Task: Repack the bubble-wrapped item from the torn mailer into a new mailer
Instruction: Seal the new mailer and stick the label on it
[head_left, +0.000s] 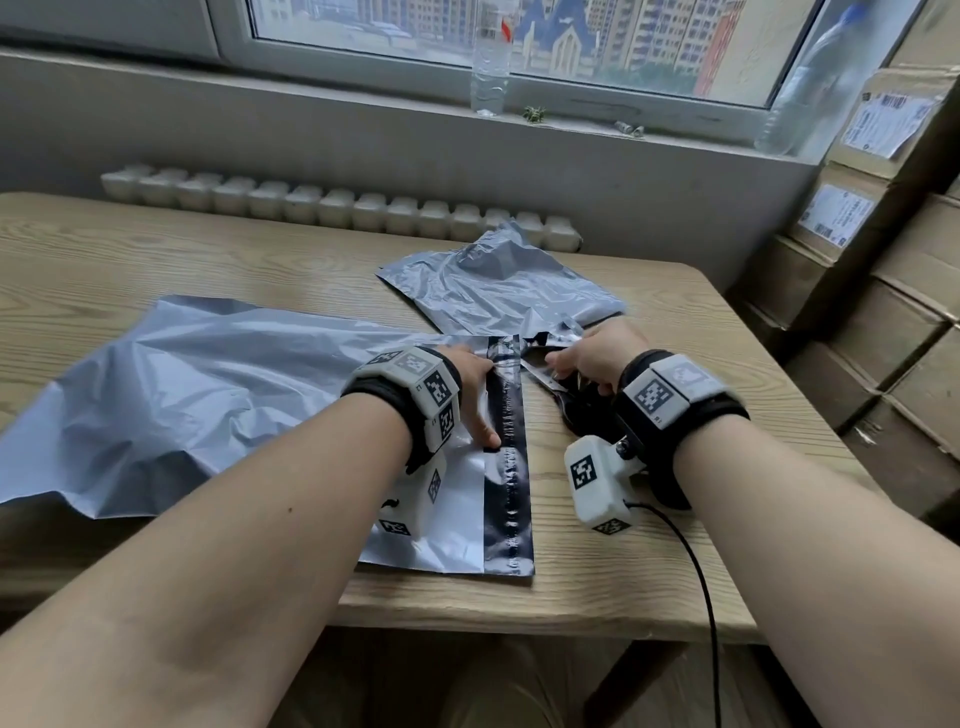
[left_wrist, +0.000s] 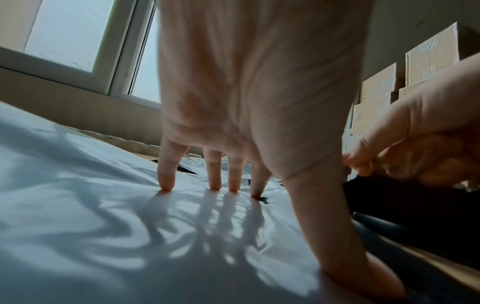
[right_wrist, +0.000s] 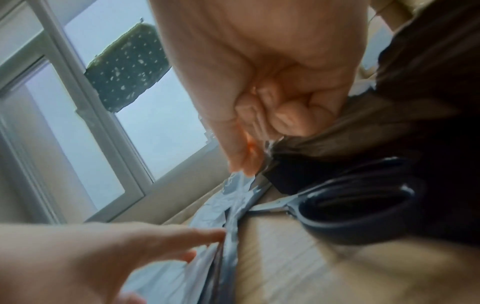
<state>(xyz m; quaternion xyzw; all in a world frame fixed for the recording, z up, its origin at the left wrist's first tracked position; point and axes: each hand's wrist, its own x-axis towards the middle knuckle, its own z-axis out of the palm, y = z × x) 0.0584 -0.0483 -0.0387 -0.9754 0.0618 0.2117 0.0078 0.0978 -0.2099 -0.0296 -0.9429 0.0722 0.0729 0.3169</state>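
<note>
A large grey mailer (head_left: 208, 389) lies flat on the table's left half, its dark adhesive flap (head_left: 511, 467) along its right edge. My left hand (head_left: 480, 400) presses on it beside the flap with straight, spread fingers (left_wrist: 215, 183). A smaller crumpled grey mailer (head_left: 493, 291) with a bulge lies behind, its black-lined torn end toward me. My right hand (head_left: 571, 364) pinches that dark-lined film between thumb and curled fingers (right_wrist: 246, 160). The bubble-wrapped item itself is hidden.
Black-handled scissors (head_left: 582, 410) lie on the wood under my right hand, also in the right wrist view (right_wrist: 350, 218). Stacked cardboard boxes (head_left: 883, 260) stand at the right. A water bottle (head_left: 488, 67) stands on the sill. A cable (head_left: 696, 571) hangs over the table's front edge (head_left: 519, 608).
</note>
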